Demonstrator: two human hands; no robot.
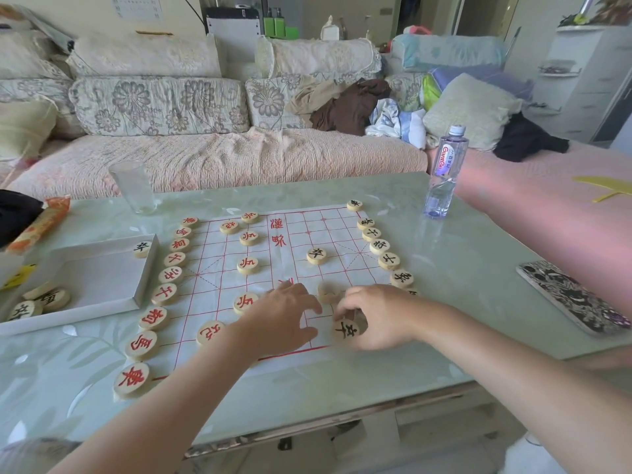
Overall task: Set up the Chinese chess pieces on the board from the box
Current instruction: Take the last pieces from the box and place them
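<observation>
A white paper board (301, 234) with red grid lines lies on the glass table. Red-lettered wooden pieces (165, 293) line its left edge, with more red pieces (247, 265) one column in. Black-lettered pieces (389, 261) line the right edge, and one black piece (317, 255) sits inside the grid. My right hand (379, 316) grips a black-lettered piece (346, 330) on the board's near right part. My left hand (280, 318) rests flat on the board beside it, fingers spread, holding nothing. A blurred piece (329, 291) lies between my hands. The white box (102, 278) at left holds three black pieces.
A clear glass (134, 186) stands at the table's far left and a water bottle (446, 171) at the far right. A patterned phone (574, 295) lies at the right edge. An orange packet (41, 224) lies far left. A sofa runs behind the table.
</observation>
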